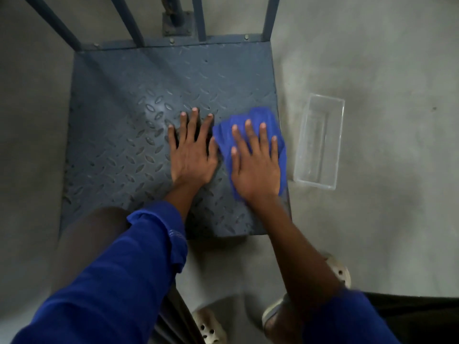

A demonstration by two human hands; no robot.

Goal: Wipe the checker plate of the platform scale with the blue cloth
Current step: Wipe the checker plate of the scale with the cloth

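Note:
The grey-blue checker plate (119,135) of the platform scale lies on the concrete floor below me. A blue cloth (263,116) is spread on the plate near its right edge. My right hand (255,160) presses flat on the cloth with its fingers straight and spread. My left hand (192,152) rests flat on the bare plate just left of the cloth, fingers straight, holding nothing. Part of the cloth is hidden under my right palm.
A clear plastic tub (319,142) stands on the floor right of the scale. Blue railing bars (201,18) and a bolted post base (177,23) rise at the scale's far edge. My feet in pale clogs (211,328) stand at the near edge.

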